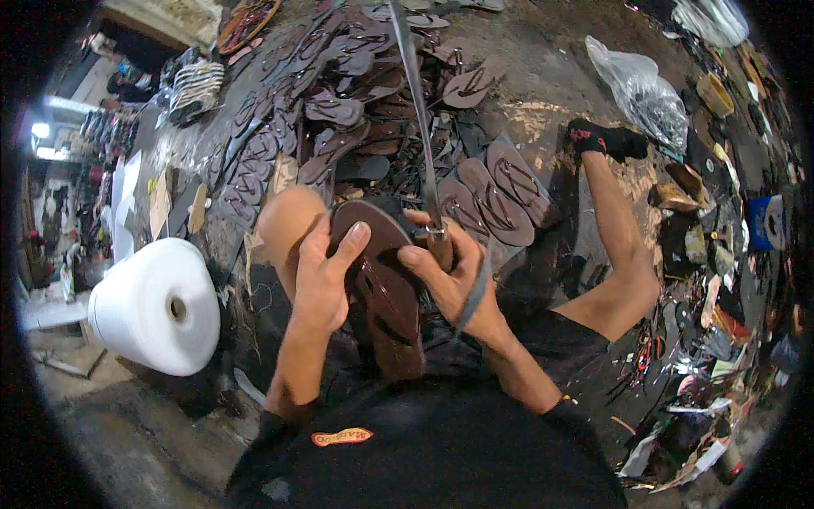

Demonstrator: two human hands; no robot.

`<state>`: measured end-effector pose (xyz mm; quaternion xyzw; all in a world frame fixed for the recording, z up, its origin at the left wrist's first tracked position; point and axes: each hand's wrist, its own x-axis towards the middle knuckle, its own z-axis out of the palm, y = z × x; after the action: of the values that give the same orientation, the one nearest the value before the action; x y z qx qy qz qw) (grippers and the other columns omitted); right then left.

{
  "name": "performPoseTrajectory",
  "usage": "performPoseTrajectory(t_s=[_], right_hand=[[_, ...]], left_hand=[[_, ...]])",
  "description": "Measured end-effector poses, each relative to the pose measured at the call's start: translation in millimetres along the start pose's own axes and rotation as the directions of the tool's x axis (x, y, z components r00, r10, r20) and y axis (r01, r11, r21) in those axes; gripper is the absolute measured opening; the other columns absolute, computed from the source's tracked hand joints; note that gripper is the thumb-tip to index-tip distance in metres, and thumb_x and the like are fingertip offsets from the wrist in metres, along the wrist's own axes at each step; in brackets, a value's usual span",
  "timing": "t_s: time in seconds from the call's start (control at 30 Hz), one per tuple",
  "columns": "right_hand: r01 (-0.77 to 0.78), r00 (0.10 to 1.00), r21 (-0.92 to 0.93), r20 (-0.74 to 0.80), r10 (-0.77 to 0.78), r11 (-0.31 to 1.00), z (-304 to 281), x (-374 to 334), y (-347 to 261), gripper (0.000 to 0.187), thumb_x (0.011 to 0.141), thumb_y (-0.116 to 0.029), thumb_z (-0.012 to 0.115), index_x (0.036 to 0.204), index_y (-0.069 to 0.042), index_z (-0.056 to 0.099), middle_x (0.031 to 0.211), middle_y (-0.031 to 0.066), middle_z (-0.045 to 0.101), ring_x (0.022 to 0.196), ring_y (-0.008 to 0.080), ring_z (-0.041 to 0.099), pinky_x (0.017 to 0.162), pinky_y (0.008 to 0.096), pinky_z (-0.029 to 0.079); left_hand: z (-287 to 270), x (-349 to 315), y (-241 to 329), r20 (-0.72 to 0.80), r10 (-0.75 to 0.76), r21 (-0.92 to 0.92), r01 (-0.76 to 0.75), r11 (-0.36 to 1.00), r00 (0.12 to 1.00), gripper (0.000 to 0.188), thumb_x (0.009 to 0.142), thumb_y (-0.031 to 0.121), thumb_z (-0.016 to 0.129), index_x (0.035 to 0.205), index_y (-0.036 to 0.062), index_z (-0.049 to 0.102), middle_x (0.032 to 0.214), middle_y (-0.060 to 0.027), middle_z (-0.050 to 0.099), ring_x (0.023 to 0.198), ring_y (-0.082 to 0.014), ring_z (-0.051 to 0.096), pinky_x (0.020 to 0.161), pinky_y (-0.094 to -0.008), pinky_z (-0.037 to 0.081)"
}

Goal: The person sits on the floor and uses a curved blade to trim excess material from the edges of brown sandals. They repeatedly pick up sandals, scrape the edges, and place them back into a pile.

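Note:
My left hand (pixel 322 284) grips a dark brown flip-flop (pixel 376 229) by its left edge, thumb lying on top of the sole. The flip-flop is upright in front of my chest, strap toward me. My right hand (pixel 471 293) is closed round the wooden handle of a long-bladed knife (pixel 417 102), whose narrow blade points away from me. The right thumb also presses on the flip-flop's right edge. A thin grey strip (pixel 476 293) hangs across the right hand. Just beyond my hands lies a row of brown flip-flops (pixel 496 199).
A large heap of brown flip-flops (pixel 339 110) and dark offcuts covers the floor ahead. To the left stands a big white roll (pixel 153 305). At the right are a clear plastic bag (pixel 640 89) and scattered scraps (pixel 704 399), beyond my bent leg (pixel 619 246).

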<state>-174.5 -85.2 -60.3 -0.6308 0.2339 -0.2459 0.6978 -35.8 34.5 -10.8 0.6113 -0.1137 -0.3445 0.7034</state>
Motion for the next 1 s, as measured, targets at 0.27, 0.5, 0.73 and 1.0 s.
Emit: performPoseTrajectory(t_s=[0.27,0.5,0.73,1.0], right_hand=[[-0.197,0.932,-0.449,0.189,0.308,0.871,-63.8,-161.6,16.3,0.022,0.1,-0.026,0.061,0.111,-0.007,0.062,0.074,0.0243,0.063,0.065,0.0474,0.064,0.059,0.05,0.049],[-0.285,0.887,-0.532,0.169,0.43,0.797,-67.5,-166.6,10.7,0.027,0.101,-0.032,0.063,0.107,-0.006,0.059,0.074,0.0264,0.063,0.071,0.0515,0.063,0.061,0.0549,0.048],[-0.087,0.868,-0.589,0.35,0.351,0.804,-54.6,-20.4,12.3,0.038,0.106,-0.043,0.054,0.108,-0.006,0.061,0.078,0.0278,0.065,0.077,0.053,0.063,0.067,0.0594,0.048],[0.165,0.784,-0.329,0.616,0.079,0.93,-16.3,114.2,8.0,0.049,0.111,-0.043,0.044,0.098,0.001,0.06,0.068,0.019,0.056,0.063,0.0388,0.054,0.065,0.0476,0.045]], left_hand=[[-34.1,-28.7,7.1,0.089,-0.308,-0.257,0.32,0.912,0.947,0.025,0.106,0.021,0.063,0.126,0.0054,0.065,0.112,-0.005,0.074,0.097,-0.0149,0.073,0.087,-0.031,0.06],[-29.0,-22.1,4.1,0.06,-0.371,-0.104,0.376,0.921,0.927,0.035,0.106,0.021,0.064,0.136,0.004,0.058,0.12,-0.0042,0.07,0.107,-0.0138,0.068,0.094,-0.0316,0.057],[-36.1,-1.3,18.9,0.143,-0.39,0.243,0.35,0.905,0.91,0.041,0.104,0.023,0.067,0.138,0.0036,0.056,0.122,-0.0031,0.067,0.114,-0.0127,0.06,0.104,-0.0321,0.048],[-30.5,17.3,19.6,0.221,-0.44,0.328,0.358,0.874,0.871,0.049,0.104,0.031,0.069,0.139,0.0012,0.053,0.125,-0.0057,0.065,0.114,-0.0131,0.06,0.103,-0.032,0.048]])
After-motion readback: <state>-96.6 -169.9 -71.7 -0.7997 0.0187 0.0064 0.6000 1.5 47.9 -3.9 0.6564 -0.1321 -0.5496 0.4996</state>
